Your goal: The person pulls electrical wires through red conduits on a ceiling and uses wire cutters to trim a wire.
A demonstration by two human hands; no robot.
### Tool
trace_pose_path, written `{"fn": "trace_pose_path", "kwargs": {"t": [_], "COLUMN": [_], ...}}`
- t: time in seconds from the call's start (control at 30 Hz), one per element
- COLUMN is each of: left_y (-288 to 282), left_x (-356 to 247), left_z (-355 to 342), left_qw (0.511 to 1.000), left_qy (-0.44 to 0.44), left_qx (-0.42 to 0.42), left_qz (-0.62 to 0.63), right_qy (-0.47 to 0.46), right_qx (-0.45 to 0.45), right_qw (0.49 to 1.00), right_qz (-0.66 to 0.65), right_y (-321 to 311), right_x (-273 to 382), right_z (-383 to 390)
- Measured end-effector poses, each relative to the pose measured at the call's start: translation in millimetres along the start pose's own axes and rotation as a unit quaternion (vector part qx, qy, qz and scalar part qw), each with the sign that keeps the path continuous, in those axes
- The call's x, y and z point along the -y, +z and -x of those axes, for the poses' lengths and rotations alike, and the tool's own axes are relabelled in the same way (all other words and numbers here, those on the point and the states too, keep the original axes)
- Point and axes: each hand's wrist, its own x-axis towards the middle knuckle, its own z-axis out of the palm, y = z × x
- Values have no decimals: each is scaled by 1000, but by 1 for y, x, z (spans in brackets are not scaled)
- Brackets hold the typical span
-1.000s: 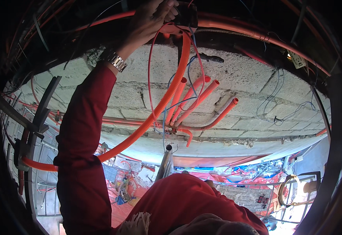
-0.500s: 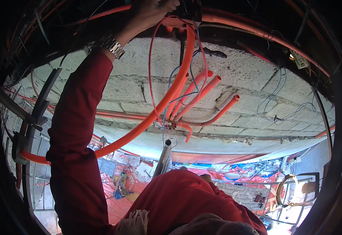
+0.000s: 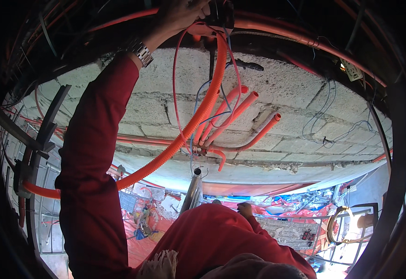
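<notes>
My left hand point(image 3: 187, 14) is raised at the top, its fingers curled against a dark junction box point(image 3: 220, 14). Shadow hides what those fingers hold, if anything. From the box an orange corrugated conduit point(image 3: 191, 128) hangs in a long curve, passes behind my left forearm and ends at a box point(image 3: 22, 179) on the left. Thin red wire point(image 3: 174, 88) and blue wire point(image 3: 197, 100) loop down beside it. My right hand point(image 3: 245, 209) is low, beyond my red-clothed body, nearest a metal pole point(image 3: 193, 190); its fingers are too small to make out.
Several rigid orange pipes point(image 3: 233, 114) stick out along the block wall point(image 3: 296, 93). Overhead runs another orange pipe point(image 3: 277, 30). Metal framing point(image 3: 45, 123) stands at left. Below, railings point(image 3: 282, 218) and a littered floor show; a coil point(image 3: 337, 225) hangs at lower right.
My right hand has come further into view from behind my body. My left hand stays up at the box, its fingers slightly shifted. The whole view has moved a little.
</notes>
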Motion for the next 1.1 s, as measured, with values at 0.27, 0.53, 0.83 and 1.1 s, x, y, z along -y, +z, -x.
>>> {"fn": "trace_pose_path", "kwargs": {"t": [0.27, 0.53, 0.83, 1.1], "left_y": [-3, -1, 9, 13], "left_x": [-35, -30, -20, 10], "left_z": [-16, -14, -10, 0], "left_qw": [998, 998, 996, 995], "left_qy": [-60, -13, -24, 35], "left_qx": [22, 44, 27, -42], "left_qz": [27, 46, 77, 82], "right_qy": [-216, -278, -441, -794], "right_qx": [-21, 34, 241, 355], "right_qw": [975, 957, 864, 445], "right_qz": [-37, -71, 26, 214], "right_y": [-24, 0, -4, -4], "right_x": [174, 266, 403, 603], "right_z": [-16, 10, 99, 244]}}
